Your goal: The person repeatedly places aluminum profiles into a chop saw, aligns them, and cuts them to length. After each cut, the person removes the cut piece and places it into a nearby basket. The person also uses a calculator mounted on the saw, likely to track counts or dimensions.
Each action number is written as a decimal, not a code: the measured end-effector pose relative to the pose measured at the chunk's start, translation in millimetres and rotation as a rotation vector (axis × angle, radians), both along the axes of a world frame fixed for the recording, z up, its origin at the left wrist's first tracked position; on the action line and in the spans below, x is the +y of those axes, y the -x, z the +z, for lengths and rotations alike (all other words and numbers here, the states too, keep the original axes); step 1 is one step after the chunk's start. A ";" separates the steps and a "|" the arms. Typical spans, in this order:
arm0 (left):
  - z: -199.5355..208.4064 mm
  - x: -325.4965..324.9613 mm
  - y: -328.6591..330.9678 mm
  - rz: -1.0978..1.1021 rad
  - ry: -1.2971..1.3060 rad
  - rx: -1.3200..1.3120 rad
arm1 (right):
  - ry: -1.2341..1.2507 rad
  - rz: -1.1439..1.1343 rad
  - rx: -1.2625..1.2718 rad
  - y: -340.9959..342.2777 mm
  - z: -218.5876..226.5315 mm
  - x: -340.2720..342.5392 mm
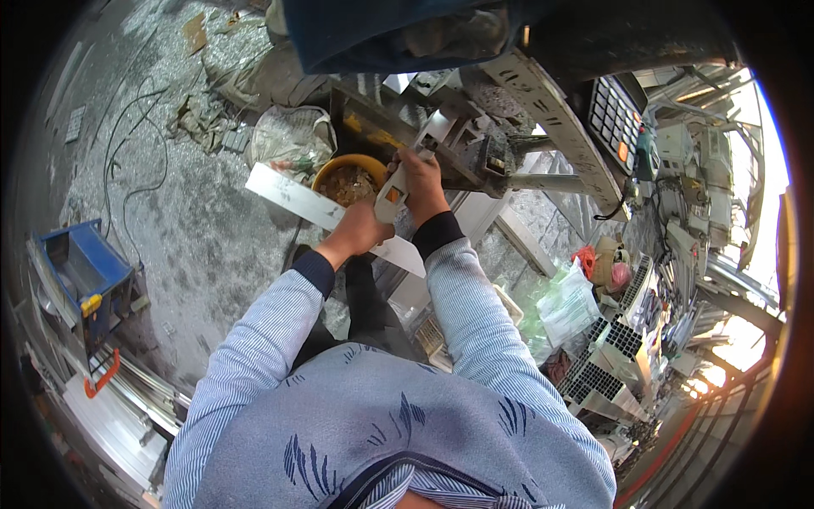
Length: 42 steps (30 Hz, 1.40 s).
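My right hand (421, 180) is closed around a pale grey, elongated piece (392, 197) with a small orange patch on it. What kind of thing it is, I cannot make out. The lower end of that piece meets the fingers of my left hand (360, 227). This hand is curled over a long, flat, silvery metal strip (288, 196), which slants from the upper left to the lower right beneath it. Just beyond my hands stands a yellow bucket (320, 176) holding small brownish bits. A metal machine part (445, 131) sits past my right hand.
A filled whitish sack (292, 140) stands beside the bucket. At left are a blue bin (89, 254) and a loose cable (127, 199). A calculator (615, 123) lies on a ledge at upper right. Metal profiles and plastic bags (568, 301) are heaped at right.
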<state>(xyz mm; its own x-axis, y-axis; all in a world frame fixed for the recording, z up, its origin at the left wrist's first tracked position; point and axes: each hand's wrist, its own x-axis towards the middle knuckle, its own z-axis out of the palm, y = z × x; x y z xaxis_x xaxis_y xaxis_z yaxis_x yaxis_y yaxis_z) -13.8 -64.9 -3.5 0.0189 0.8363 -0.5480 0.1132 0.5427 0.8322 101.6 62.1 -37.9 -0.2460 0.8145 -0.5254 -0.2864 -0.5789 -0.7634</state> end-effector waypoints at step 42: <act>-16.3 -188.3 39.1 -0.030 0.032 0.095 | 0.154 0.041 0.044 31.7 -7.0 -199.3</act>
